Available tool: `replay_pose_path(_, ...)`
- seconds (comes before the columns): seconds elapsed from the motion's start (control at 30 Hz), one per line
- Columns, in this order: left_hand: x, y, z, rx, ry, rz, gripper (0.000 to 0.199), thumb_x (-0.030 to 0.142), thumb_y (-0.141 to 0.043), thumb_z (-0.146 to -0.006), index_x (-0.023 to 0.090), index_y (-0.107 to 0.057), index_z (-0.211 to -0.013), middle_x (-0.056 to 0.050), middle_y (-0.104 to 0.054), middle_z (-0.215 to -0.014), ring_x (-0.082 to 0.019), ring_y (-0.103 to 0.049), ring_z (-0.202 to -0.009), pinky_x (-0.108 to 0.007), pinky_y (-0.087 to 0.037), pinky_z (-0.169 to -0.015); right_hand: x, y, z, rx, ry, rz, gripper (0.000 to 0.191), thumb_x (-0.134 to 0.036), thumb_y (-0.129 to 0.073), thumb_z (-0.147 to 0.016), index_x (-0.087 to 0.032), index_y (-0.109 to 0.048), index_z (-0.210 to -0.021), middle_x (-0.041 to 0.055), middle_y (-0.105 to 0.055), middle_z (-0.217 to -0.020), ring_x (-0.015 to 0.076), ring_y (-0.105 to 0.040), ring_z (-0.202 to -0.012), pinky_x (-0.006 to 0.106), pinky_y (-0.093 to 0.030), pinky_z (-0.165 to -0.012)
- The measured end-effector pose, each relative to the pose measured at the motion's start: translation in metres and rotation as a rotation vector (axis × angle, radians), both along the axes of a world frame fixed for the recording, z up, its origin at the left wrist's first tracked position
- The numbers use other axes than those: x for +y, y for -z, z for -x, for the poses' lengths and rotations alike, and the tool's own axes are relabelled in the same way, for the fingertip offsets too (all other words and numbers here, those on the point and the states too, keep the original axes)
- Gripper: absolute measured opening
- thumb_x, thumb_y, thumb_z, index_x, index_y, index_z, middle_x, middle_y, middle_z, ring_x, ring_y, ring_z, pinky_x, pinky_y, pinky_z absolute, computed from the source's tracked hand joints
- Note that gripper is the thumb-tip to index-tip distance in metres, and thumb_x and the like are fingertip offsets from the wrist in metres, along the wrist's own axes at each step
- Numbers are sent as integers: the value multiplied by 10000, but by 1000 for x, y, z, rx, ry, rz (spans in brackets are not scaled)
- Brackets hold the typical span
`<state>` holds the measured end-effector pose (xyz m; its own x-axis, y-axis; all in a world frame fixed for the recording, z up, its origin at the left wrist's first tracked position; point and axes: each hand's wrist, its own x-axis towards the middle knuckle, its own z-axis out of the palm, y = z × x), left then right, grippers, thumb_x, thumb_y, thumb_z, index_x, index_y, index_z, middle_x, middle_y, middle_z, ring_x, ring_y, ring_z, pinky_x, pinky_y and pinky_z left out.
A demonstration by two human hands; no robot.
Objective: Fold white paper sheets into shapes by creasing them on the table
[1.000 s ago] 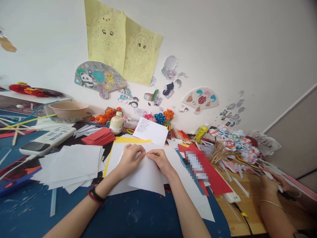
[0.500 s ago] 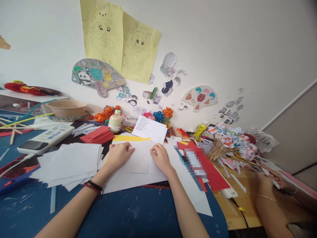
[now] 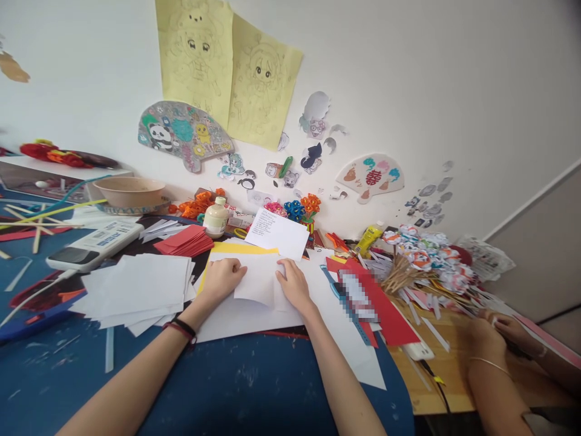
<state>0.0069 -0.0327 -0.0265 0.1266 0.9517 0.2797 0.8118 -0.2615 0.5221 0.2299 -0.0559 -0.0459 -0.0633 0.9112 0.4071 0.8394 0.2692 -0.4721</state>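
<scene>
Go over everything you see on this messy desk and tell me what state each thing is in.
White sheet: lower edge curved
Left hand: at the sheet's left edge, fingers curled
Right hand: at its right side, fingers bent
White paper pile: loosely stacked, edges uneven
Red papers: stacked, slightly fanned
Cream bottle: upright, capped
Yellow bottle: tilted
Bowl: right way up
Note card: written on

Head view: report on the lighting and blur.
Head view: light is soft, the wall dimming toward the upper right corner; head view: pixelation masks a patch over the red paper, and writing on the white card is too small to read; head view: left hand and right hand look clearer than the co-worker's hand at right.
</scene>
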Motion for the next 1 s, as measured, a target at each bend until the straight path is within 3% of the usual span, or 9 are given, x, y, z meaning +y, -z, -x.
replay_pose_path(0.53, 1, -2, 6, -80, 42, 51, 363, 460, -479, -779, 205, -474, -521, -2, -533, -554, -156, -476, -576, -265, -269, -573, -1, 0, 1, -25, 10, -34, 244, -230, -458, -898, -249, -531, -1129, 25, -574, -1188, 200, -540, -1075, 325, -395, -928)
replay_pose_path(0.77, 0, -3, 8, -37, 40, 123, 468, 563, -487, -775, 197, -466, -484, 5, -546, -516, -171, -499, -588, -276, -249, -609, -6, -5, 5, -63, 130, -95, 160, -237, -490, -884, -209, -562, -1024, 55, -592, -1083, 204, -517, -1061, 302, -375, -904)
replay_pose_path(0.87, -2, 0, 4, -14, 14, 111, 457, 531, -490, -777, 195, -438, -471, -1, -543, -500, -182, -499, -601, -287, -236, -644, -8, -6, 9, -217, 234, -56, 159, -274, -484, -895, -196, -600, -819, 53, -625, -871, 200, -555, -882, 283, -374, -776)
replay_pose_path(1.0, -4, 3, 1, -6, -5, 81, 446, 503, -456, -793, 197, -430, -469, -5, -523, -489, -178, -483, -586, -286, -228, -643, -6, -2, 13, -312, 244, 23, 295, -281, -483, -897, -197, -608, -643, 24, -613, -647, 154, -513, -596, 268, -271, -559)
